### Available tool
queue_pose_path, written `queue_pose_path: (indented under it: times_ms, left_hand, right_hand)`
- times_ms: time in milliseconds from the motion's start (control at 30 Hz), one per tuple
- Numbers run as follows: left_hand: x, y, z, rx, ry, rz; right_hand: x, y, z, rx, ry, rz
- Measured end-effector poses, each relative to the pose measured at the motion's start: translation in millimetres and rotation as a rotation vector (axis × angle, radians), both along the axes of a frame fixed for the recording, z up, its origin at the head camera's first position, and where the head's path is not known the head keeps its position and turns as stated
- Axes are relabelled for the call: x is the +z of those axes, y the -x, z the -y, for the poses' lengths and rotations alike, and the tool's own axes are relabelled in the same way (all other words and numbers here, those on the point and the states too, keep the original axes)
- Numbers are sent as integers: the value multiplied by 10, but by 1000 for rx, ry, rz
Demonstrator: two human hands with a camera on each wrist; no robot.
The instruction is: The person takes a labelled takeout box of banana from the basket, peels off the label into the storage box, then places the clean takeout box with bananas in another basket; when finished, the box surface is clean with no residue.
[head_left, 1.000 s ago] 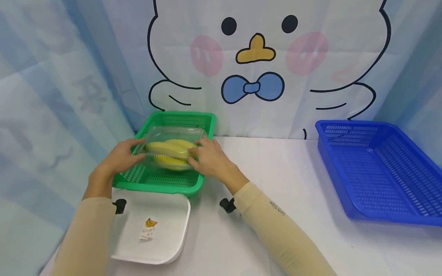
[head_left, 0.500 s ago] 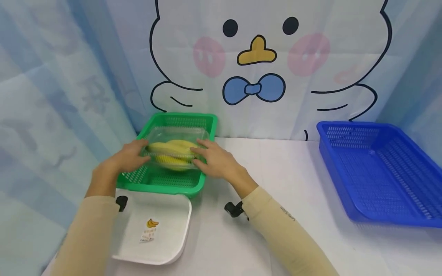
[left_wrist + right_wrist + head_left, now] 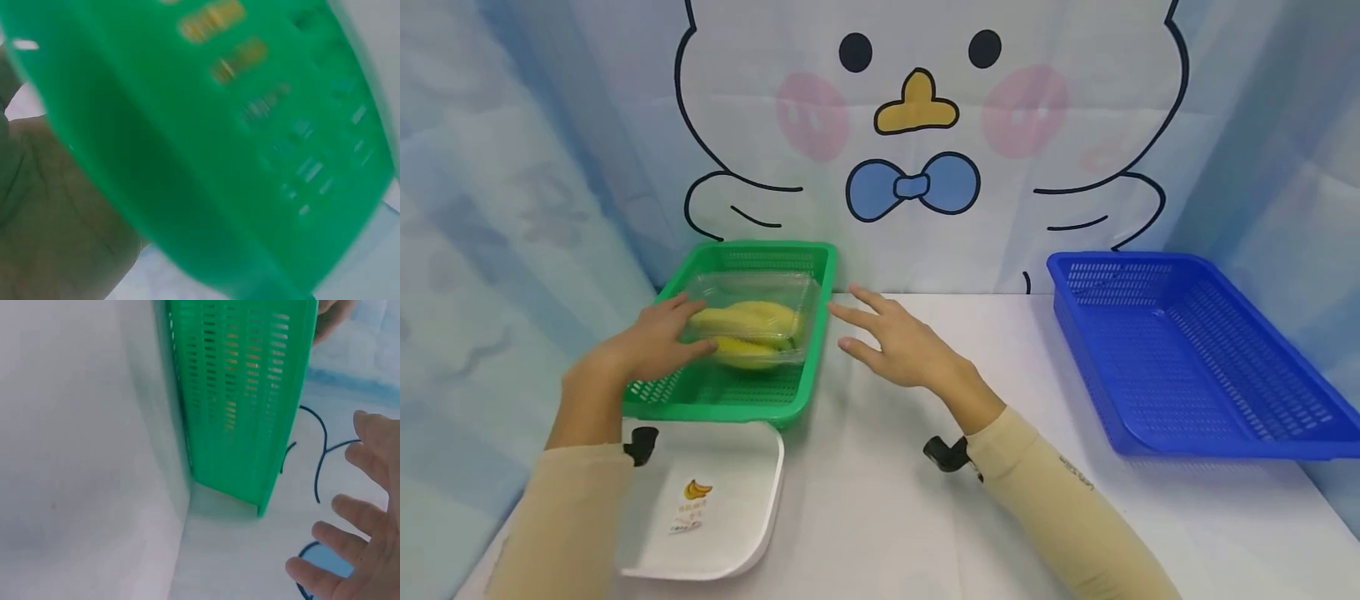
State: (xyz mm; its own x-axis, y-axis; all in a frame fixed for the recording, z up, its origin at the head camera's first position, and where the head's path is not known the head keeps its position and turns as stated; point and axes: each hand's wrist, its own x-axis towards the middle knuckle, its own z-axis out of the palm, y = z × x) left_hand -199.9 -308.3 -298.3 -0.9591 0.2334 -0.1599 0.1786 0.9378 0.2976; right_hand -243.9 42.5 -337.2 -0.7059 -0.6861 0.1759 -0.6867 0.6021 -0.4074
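Right hand [image 3: 901, 346] hovers over white table [image 3: 925, 517].

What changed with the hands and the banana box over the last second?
The right hand let go of the clear banana box and drew back to the right, out over the table, its fingers spread. The left hand stays against the box's left side. The box remains in the green basket; the white tray and blue basket are unmoved.

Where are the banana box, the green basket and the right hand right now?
banana box [image 3: 752, 321]: head view, on its clear lid.
green basket [image 3: 730, 398]: head view, on its near floor.
right hand [image 3: 904, 348]: head view, on the back of the hand.
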Motion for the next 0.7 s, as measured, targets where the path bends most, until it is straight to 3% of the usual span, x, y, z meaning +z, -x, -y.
queue_pose_path:
  times_ms: [167, 467, 700]
  left_hand:
    - [18, -60, -153, -46, 3, -34]
    - [96, -185, -412, -55, 10, -59]
    - [121, -226, -587, -88, -8, -66]
  right_hand:
    - [43, -59, -265, -14, -13, -24]
    - [85, -155, -600, -18, -38, -87]
    - [127, -213, -900, -72, -62, -127]
